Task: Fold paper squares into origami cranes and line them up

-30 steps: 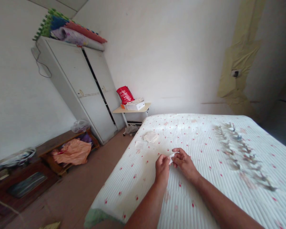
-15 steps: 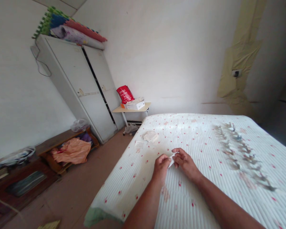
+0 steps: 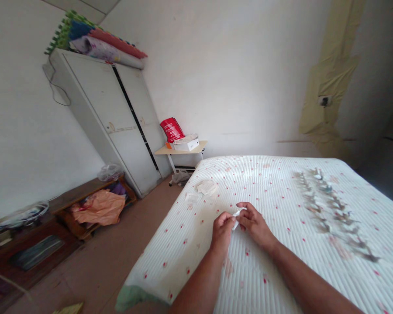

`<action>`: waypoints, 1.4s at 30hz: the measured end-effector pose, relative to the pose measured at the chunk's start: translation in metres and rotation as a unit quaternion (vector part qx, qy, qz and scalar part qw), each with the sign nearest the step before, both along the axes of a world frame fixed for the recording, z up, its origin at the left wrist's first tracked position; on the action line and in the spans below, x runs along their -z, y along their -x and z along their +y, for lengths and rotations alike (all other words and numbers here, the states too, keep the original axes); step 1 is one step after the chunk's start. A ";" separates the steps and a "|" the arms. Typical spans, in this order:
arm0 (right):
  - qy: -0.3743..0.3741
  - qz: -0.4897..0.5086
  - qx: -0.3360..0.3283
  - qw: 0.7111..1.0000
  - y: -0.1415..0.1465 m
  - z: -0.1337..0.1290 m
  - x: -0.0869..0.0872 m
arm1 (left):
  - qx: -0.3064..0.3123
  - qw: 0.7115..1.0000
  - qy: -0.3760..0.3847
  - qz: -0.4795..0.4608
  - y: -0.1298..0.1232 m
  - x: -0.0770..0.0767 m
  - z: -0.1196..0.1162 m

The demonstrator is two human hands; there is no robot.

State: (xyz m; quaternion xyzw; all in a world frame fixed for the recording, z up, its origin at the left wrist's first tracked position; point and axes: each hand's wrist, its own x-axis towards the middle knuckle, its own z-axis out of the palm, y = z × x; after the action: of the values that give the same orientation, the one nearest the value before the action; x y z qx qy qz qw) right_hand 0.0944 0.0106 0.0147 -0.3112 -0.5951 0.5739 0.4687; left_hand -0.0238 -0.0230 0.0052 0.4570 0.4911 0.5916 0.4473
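A small folded piece of white paper [image 3: 237,214] is pinched between my two hands above the bed. My left hand [image 3: 223,226] grips its near left side with thumb and fingers. On the other side, my right hand [image 3: 251,221] holds the paper by thumb and fingers, its index finger raised a little. The fingers hide much of the paper. Beyond my hands, to the left, lie several flat printed paper sheets [image 3: 207,187]. Rows of small folded paper figures [image 3: 342,213] stand on the right of the bed; their exact shape is blurred.
The bed [image 3: 281,196] has a white ribbed cover with red dots. Past its far left corner, a small table [image 3: 163,151] bears a red bag [image 3: 172,129] and a white box [image 3: 186,145]. A grey cabinet [image 3: 98,104] and a low wooden stand [image 3: 68,196] line the left wall.
My fingers have shifted slightly on the paper, with the left thumb moved a little toward the right hand. Everything else stays in place.
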 end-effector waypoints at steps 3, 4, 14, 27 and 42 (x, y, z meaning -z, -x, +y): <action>-0.009 -0.008 0.011 1.000 -0.001 0.001 0.000 | 0.005 1.000 0.004 0.004 0.001 0.002 0.000; -0.012 -0.014 0.016 1.000 -0.002 0.001 0.000 | 0.007 1.000 0.003 0.005 0.001 0.002 0.000; -0.009 -0.050 0.054 0.997 -0.010 0.003 -0.004 | -0.001 1.000 0.011 0.002 -0.001 -0.007 -0.003; 0.017 -0.093 0.037 0.995 -0.003 0.002 -0.002 | 0.024 0.999 0.010 0.028 0.000 -0.007 -0.003; -0.008 -0.113 0.071 0.991 -0.010 0.001 -0.009 | 0.057 0.998 0.027 -0.016 0.005 -0.004 -0.003</action>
State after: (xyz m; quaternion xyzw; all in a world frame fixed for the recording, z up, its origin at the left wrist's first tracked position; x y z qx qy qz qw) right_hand 0.1044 0.0117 0.0233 -0.4116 -0.6251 0.4960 0.4402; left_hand -0.0289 -0.0262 0.0096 0.4625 0.4727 0.5589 0.5004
